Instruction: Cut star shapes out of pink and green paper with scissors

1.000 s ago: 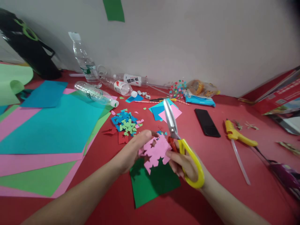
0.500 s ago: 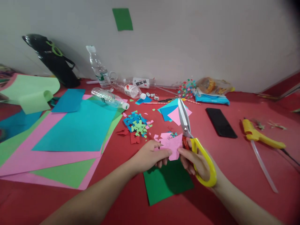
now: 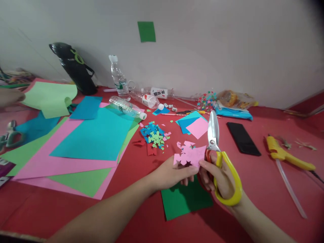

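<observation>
A pink paper piece (image 3: 193,156) with star-shaped holes is pinched in my left hand (image 3: 172,173), thumb on top. My right hand (image 3: 220,177) has its fingers around a pair of scissors (image 3: 234,185) with yellow and red handles; the closed blades point away from me. My right thumb also touches the pink paper's right edge. Beneath both hands lies a dark green paper square (image 3: 186,200). Just beyond the left hand is a pile of blue and light green scraps (image 3: 155,135), with red scraps (image 3: 152,149) beside it.
Large coloured sheets (image 3: 93,138) lie left, near other scissors (image 3: 11,135) and another person's hand (image 3: 11,97). Plastic bottles (image 3: 120,82) and a black flask (image 3: 76,72) line the wall. A phone (image 3: 243,138) and yellow glue gun (image 3: 288,155) lie right.
The pink paper has turned in my left hand, so its star holes now show. My view has shifted left, bringing the other scissors into sight. The right hand keeps the scissors.
</observation>
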Demonstrator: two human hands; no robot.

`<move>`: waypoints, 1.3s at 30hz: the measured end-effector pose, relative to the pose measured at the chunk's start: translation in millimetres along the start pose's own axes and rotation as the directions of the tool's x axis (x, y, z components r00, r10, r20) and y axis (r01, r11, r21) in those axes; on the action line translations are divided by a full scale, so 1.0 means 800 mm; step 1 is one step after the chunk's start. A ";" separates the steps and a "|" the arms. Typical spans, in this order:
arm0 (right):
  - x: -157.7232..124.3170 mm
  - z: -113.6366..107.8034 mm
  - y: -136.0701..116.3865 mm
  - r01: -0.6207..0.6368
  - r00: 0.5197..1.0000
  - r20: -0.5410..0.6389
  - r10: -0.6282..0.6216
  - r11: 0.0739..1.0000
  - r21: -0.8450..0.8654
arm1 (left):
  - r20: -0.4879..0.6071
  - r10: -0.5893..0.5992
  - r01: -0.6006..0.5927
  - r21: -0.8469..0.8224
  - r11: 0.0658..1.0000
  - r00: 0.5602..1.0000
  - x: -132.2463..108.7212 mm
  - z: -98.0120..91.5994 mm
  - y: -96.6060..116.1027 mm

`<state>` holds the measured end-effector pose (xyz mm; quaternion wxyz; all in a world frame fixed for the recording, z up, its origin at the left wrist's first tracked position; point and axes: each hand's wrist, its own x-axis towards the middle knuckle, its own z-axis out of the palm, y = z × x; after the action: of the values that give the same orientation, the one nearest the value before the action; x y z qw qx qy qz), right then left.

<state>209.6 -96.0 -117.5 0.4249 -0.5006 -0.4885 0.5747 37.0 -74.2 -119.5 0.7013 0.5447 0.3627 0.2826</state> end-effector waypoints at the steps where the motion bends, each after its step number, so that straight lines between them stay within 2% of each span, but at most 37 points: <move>1: -0.001 -0.001 0.004 -0.007 1.000 0.008 0.007 1.000 -0.002 | -0.033 -0.020 0.020 0.012 1.000 0.999 0.000 0.002 0.001; 4: 0.000 -0.003 0.015 0.010 1.000 0.016 -0.010 1.000 0.018 | -0.091 -0.079 0.082 0.030 0.996 0.993 -0.001 0.003 0.006; 7: 0.000 -0.002 0.013 0.028 1.000 0.012 -0.029 0.997 0.067 | -0.101 -0.100 0.104 0.038 0.994 0.990 -0.003 0.000 0.008; 14: -0.001 0.003 -0.004 -0.020 0.999 0.030 0.016 0.993 0.115 | -0.070 -0.032 0.029 -0.037 0.999 0.997 0.004 -0.004 0.000; 18: -0.001 0.003 -0.004 -0.005 0.998 0.070 -0.002 0.994 0.106 | 0.012 -0.001 0.003 -0.133 0.991 1.000 0.007 -0.006 0.001; 21: -0.001 0.003 -0.003 0.003 0.999 0.040 -0.008 0.991 0.131 | 0.053 0.000 0.007 -0.137 0.991 0.999 0.007 -0.005 0.001; 28: 0.001 0.002 0.004 0.010 0.999 0.032 -0.015 0.990 0.141 | -0.014 0.005 -0.007 -0.122 0.992 1.000 0.009 -0.007 -0.005; 37: 0.000 -0.006 0.007 -0.034 0.994 0.105 0.021 0.992 0.120 | 0.018 -0.005 0.007 -0.146 0.989 1.000 0.007 -0.010 -0.002; 39: -0.001 -0.003 0.003 -0.026 0.997 0.075 0.016 0.990 0.139 | 0.016 -0.013 0.015 -0.145 0.989 1.000 0.007 -0.009 -0.002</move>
<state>212.4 -97.0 -119.8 0.4345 -0.4533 -0.4570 0.6300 34.3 -66.4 -122.8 0.7438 0.4916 0.3398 0.2994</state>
